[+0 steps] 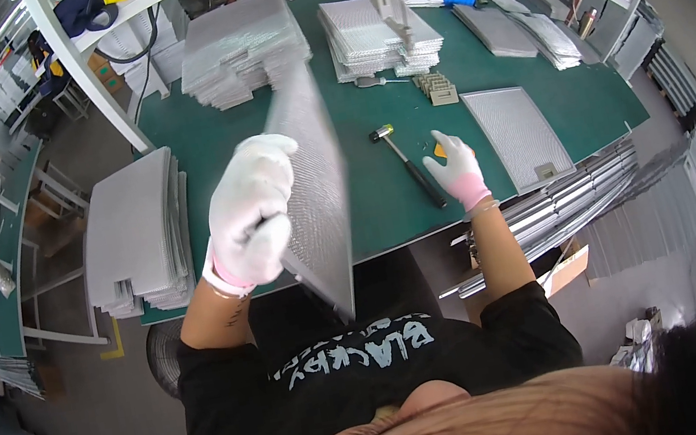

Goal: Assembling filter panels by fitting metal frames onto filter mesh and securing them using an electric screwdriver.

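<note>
One mesh panel (314, 188) is held tilted on edge above the green worktop (382, 203), left hand (249, 215) fingers clamped on its edge.
Right hand (456, 169) rests fingers spread beside the hammer (409, 164); one panel in a frame (519, 136) lies flat, while stacks of panels (244, 47) wait behind.

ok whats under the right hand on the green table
The right hand rests on the green table, covering most of a small orange piece; a hammer lies beside it.

Grey mesh filter panel (312, 182), held tilted on edge above green bench
</note>
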Tool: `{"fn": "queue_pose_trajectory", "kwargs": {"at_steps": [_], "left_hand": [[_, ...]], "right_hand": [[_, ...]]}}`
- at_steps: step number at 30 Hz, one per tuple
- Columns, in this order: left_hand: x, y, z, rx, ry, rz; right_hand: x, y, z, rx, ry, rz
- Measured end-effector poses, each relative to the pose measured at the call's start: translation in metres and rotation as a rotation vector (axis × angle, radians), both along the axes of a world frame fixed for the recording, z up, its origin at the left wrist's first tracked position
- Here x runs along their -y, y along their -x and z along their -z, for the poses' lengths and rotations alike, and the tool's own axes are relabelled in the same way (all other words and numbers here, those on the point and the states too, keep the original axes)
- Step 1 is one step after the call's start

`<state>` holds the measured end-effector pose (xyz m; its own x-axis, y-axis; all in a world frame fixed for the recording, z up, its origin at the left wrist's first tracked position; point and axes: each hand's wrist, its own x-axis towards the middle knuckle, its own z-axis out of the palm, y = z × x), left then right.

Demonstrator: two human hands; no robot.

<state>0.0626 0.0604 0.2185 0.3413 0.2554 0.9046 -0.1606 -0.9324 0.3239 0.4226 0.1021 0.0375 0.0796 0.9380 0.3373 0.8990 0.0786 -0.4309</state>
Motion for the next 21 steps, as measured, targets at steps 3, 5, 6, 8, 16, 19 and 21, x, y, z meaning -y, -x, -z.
{"fn": "queue_pose_trajectory", "kwargs": {"at_steps": [3, 5, 6, 8, 16, 19, 21], "left_hand": [[0.012, -0.018, -0.013, -0.114, -0.357, -0.379], [0.002, -0.033, 0.007, -0.240, -0.446, -0.500], [-0.006, -0.045, 0.020, -0.290, -0.468, -0.550], [-0.025, -0.070, 0.045, -0.264, -0.487, -0.647], [-0.067, -0.033, 0.066, -0.155, -0.020, -0.803], [-0.072, -0.024, 0.068, -0.260, -0.032, -0.789], [-0.069, -0.025, 0.062, -0.304, -0.124, -0.857]], "right_hand": [[0.008, -0.012, 0.019, 0.106, 0.231, 0.078], [0.014, 0.005, 0.022, 0.159, 0.320, 0.019], [0.012, 0.019, 0.025, 0.232, 0.294, -0.020], [-0.001, 0.028, 0.039, 0.270, 0.300, -0.005], [0.049, 0.002, -0.047, -0.295, 0.237, -0.405], [0.090, 0.007, -0.142, -0.122, 0.258, -0.750], [0.105, 0.014, -0.179, -0.144, 0.155, -0.858]]}}
